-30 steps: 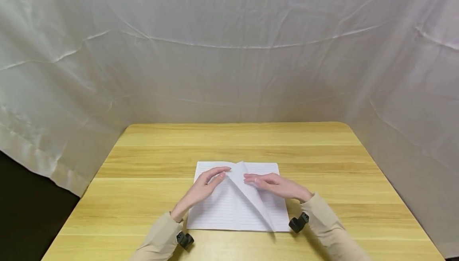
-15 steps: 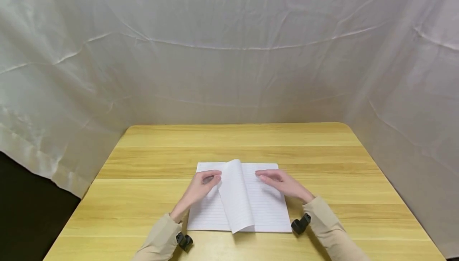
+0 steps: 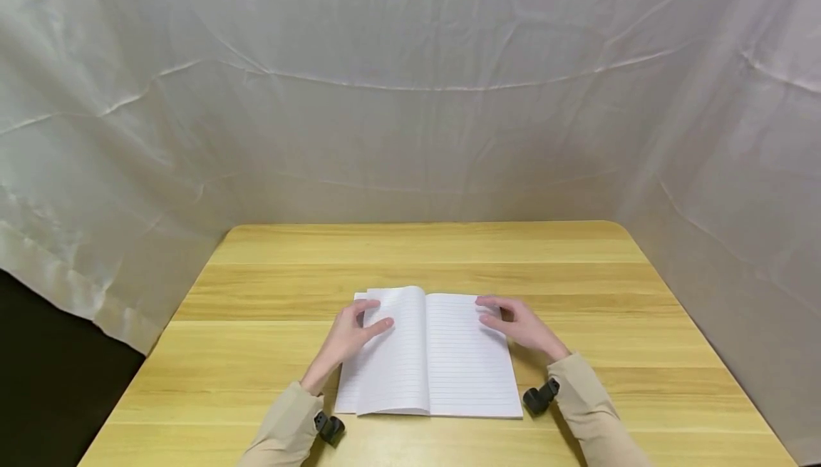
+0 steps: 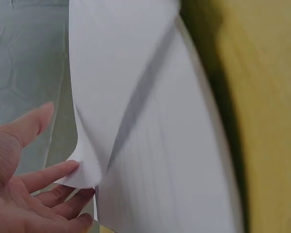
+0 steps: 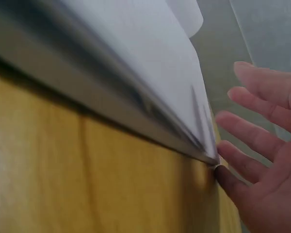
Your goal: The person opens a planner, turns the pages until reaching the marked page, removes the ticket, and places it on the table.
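Observation:
An open notebook with lined white pages lies on the wooden table. One page leans over the left half, bowed near the spine and a little short of the left edge. My left hand is at that page's upper left, thumb spread apart from the fingers. In the left wrist view, a fingertip touches the page's curled corner. My right hand is at the notebook's upper right edge with its fingers extended. The right wrist view shows its lower fingertips right at the notebook's corner, thumb raised.
The wooden table reaches out on every side of the notebook. Pale fabric hangs behind and along both sides. Small black cameras sit on the left cuff and right cuff.
The page has swung from upright over the right half across to the left half. My left hand has shifted slightly left; my right hand has drawn rightward to the notebook's edge.

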